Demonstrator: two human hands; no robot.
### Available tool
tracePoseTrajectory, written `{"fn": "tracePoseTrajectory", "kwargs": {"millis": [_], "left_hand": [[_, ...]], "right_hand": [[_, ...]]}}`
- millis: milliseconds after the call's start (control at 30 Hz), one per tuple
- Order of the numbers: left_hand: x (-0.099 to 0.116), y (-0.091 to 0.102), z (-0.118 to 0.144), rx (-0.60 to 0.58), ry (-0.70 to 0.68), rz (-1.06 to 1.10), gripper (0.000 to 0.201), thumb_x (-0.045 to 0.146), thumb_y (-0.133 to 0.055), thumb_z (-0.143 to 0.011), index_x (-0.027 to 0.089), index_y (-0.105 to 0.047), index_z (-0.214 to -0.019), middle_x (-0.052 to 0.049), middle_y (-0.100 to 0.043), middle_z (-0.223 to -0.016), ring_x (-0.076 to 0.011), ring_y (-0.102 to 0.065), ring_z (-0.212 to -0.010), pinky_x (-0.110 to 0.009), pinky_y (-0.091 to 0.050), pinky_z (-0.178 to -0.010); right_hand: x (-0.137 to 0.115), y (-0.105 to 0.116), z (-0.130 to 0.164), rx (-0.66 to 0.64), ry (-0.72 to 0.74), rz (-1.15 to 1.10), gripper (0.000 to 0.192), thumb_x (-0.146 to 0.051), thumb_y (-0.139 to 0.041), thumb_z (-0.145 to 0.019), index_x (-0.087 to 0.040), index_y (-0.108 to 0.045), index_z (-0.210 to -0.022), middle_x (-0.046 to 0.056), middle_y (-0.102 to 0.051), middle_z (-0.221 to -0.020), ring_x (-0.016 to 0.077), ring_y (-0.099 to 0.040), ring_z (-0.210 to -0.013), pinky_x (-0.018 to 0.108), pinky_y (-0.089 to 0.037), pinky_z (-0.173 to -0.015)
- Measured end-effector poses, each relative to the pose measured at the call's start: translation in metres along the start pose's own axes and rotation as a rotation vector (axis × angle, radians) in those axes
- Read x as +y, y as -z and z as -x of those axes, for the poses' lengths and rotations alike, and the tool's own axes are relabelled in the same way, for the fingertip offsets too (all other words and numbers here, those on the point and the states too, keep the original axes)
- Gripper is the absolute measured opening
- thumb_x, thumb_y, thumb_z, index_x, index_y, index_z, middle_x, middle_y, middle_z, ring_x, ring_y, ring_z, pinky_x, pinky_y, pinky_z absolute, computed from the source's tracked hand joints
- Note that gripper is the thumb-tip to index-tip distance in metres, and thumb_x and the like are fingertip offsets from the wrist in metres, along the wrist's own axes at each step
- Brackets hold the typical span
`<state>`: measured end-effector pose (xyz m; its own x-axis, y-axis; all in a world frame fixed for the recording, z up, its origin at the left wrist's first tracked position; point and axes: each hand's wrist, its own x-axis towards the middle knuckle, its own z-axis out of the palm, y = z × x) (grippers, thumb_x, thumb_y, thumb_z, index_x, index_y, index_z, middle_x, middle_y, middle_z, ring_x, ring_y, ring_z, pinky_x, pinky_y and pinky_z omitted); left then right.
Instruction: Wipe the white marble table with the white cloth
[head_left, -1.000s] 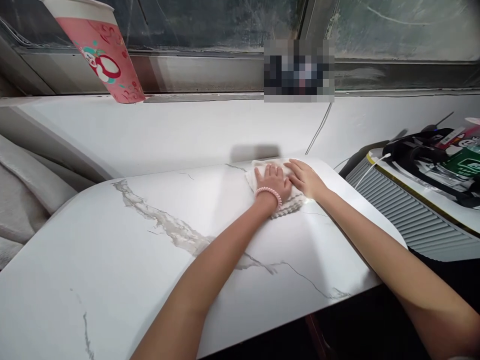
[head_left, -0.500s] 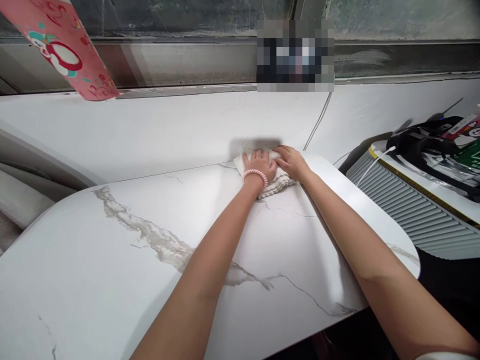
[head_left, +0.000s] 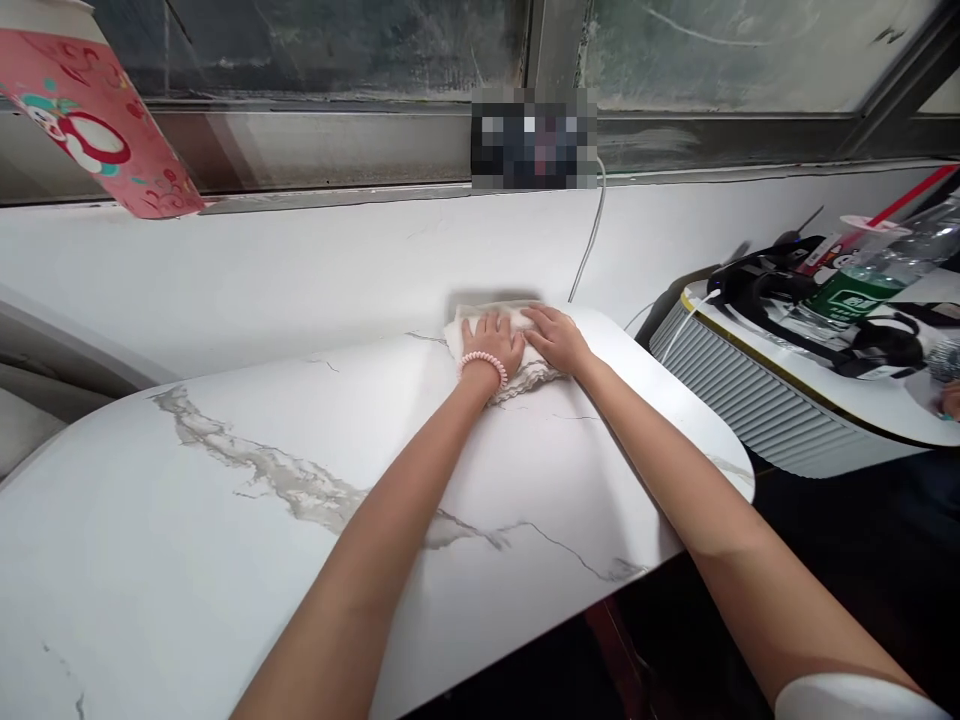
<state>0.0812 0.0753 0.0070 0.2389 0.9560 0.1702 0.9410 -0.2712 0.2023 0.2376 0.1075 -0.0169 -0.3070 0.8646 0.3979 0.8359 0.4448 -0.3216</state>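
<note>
A white cloth (head_left: 536, 378) with a ruffled edge lies on the white marble-patterned table (head_left: 247, 570), close to the wall at its far edge. My left hand (head_left: 491, 345) rests flat on the cloth with its fingers spread; a pink coiled band (head_left: 484, 358) circles that wrist. Beside it, my right hand (head_left: 559, 340) lies on the right part of the cloth, fingers stretched toward the left hand. Both palms face down, and the cloth's middle is hidden beneath them.
A pink patterned cup (head_left: 112, 150) stands on the window ledge at left. A thin cable (head_left: 592, 240) hangs down the wall. To the right, a ribbed white cabinet (head_left: 720, 395) carries a plastic bottle (head_left: 862, 285), a cup with a red straw (head_left: 911, 195) and black straps.
The view has shifted right, so more of the cabinet and the bottle shows. Both hands stay on the cloth near the wall, with hardly any movement over the table.
</note>
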Motion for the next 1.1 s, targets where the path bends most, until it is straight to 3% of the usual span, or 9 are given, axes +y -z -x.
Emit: {"fn": "tracePoseTrajectory", "kwargs": {"millis": [167,367,533,700,800,900,1000,1100], "left_hand": [[0.023,0.004,0.04,-0.005,0.005,-0.015,0.058,0.036,-0.022,-0.098,0.009,-0.039,-0.147,-0.015,-0.036,-0.156,-0.0264,-0.028,-0.146,-0.053,-0.012,-0.12],[0.055,0.009,0.105,-0.041,-0.039,-0.017,0.06,0.036,-0.021,-0.098,0.009,-0.035,-0.15,-0.014,-0.032,-0.158,-0.0282,-0.024,-0.148,-0.056,-0.011,-0.12],[0.071,0.019,0.168,-0.11,-0.141,-0.01,0.062,0.04,-0.021,-0.099,0.007,-0.031,-0.152,-0.016,-0.027,-0.159,-0.0305,-0.022,-0.148,-0.061,-0.011,-0.119],[0.059,0.025,0.217,-0.095,-0.258,-0.021,0.061,0.039,-0.023,-0.099,0.012,-0.031,-0.152,-0.014,-0.027,-0.159,-0.0319,-0.021,-0.148,-0.064,-0.014,-0.118],[0.04,0.029,0.232,-0.068,-0.299,-0.027,0.06,0.038,-0.026,-0.098,0.013,-0.033,-0.152,-0.014,-0.029,-0.159,-0.0323,-0.023,-0.148,-0.064,-0.018,-0.117],[0.018,0.032,0.232,-0.062,-0.28,-0.045,0.059,0.037,-0.029,-0.097,0.013,-0.036,-0.151,-0.013,-0.031,-0.158,-0.0319,-0.026,-0.147,-0.062,-0.02,-0.117],[-0.003,0.034,0.215,-0.044,-0.202,-0.071,0.058,0.035,-0.031,-0.096,0.015,-0.038,-0.15,-0.013,-0.034,-0.157,-0.031,-0.028,-0.146,-0.061,-0.02,-0.117],[-0.024,0.033,0.181,-0.027,-0.119,-0.086,0.056,0.033,-0.032,-0.095,0.017,-0.039,-0.149,-0.012,-0.038,-0.155,-0.0296,-0.031,-0.145,-0.059,-0.02,-0.118]], "right_hand": [[-0.005,0.015,0.04,-0.042,0.016,0.024,0.047,-0.038,-0.045,-0.094,-0.018,-0.055,-0.136,0.012,-0.048,-0.147,0.0295,-0.043,-0.136,0.049,-0.034,-0.112],[-0.025,0.044,0.114,-0.037,0.031,0.034,0.048,-0.043,-0.041,-0.096,-0.021,-0.051,-0.138,0.012,-0.046,-0.149,0.031,-0.041,-0.137,0.054,-0.032,-0.111],[-0.064,0.069,0.181,-0.081,0.02,0.098,0.049,-0.043,-0.034,-0.099,-0.02,-0.047,-0.14,0.014,-0.044,-0.15,0.0311,-0.038,-0.138,0.055,-0.034,-0.11],[-0.112,0.075,0.224,-0.057,-0.006,0.13,0.05,-0.041,-0.03,-0.1,-0.02,-0.041,-0.145,0.015,-0.039,-0.152,0.0318,-0.034,-0.14,0.057,-0.032,-0.111],[-0.134,0.068,0.227,-0.062,0.005,0.132,0.051,-0.037,-0.034,-0.099,-0.019,-0.039,-0.146,0.017,-0.037,-0.153,0.0336,-0.031,-0.142,0.059,-0.032,-0.111],[-0.147,0.056,0.211,-0.112,0.031,0.165,0.054,-0.035,-0.038,-0.096,-0.014,-0.042,-0.145,0.021,-0.038,-0.151,0.0367,-0.03,-0.142,0.059,-0.031,-0.111],[-0.151,0.04,0.177,-0.172,0.057,0.187,0.055,-0.036,-0.04,-0.095,-0.013,-0.043,-0.145,0.021,-0.04,-0.151,0.0373,-0.032,-0.141,0.058,-0.03,-0.112],[-0.149,0.022,0.132,-0.206,0.02,0.178,0.055,-0.033,-0.038,-0.095,-0.013,-0.041,-0.146,0.021,-0.037,-0.153,0.0376,-0.03,-0.142,0.059,-0.028,-0.112]]}}
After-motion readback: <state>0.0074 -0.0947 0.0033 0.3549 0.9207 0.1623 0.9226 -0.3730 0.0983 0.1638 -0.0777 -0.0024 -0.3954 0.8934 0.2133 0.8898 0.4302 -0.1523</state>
